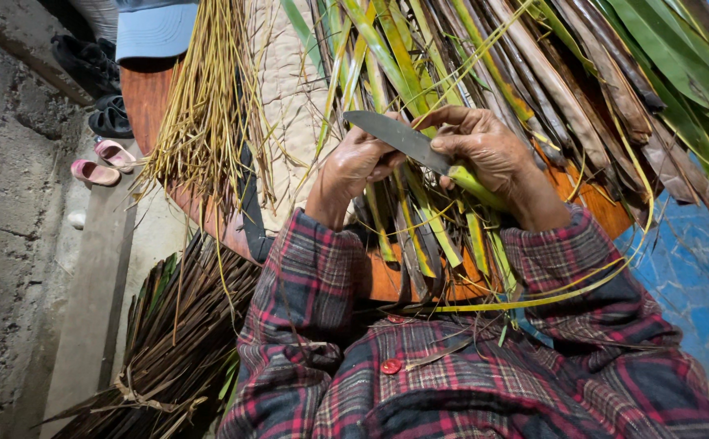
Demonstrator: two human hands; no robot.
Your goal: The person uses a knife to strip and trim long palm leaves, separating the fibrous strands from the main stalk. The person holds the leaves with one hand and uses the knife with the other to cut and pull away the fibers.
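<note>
**Hands strip a palm leaf with a knife**

At far left, a rough grey concrete wall (1, 203) runs down the frame, with 2 pink sandals (102, 162) and dark shoes (98, 81) lying beside it. Below them sits a tied bundle of dry brown leaf ribs (167, 341), stiff and thin. Above it, a loose sheaf of pale yellow ribs (204, 106) fans over a quilted beige cloth (289, 97).

In the middle, the person's left hand (354, 167) is closed around the handle of a knife (399, 138), whose flat, dull grey blade points to the right. The right hand (489, 150) is curled around a green leaf strip (476, 185), pinching it against the blade. Both sleeves are red and grey plaid (306, 276).

Behind the hands, long green and brown palm leaves (582, 73), smooth and folded, lie heaped across an orange-brown wooden desk (606, 207). At far right, a blue patterned floor (696, 276) shows.
</note>
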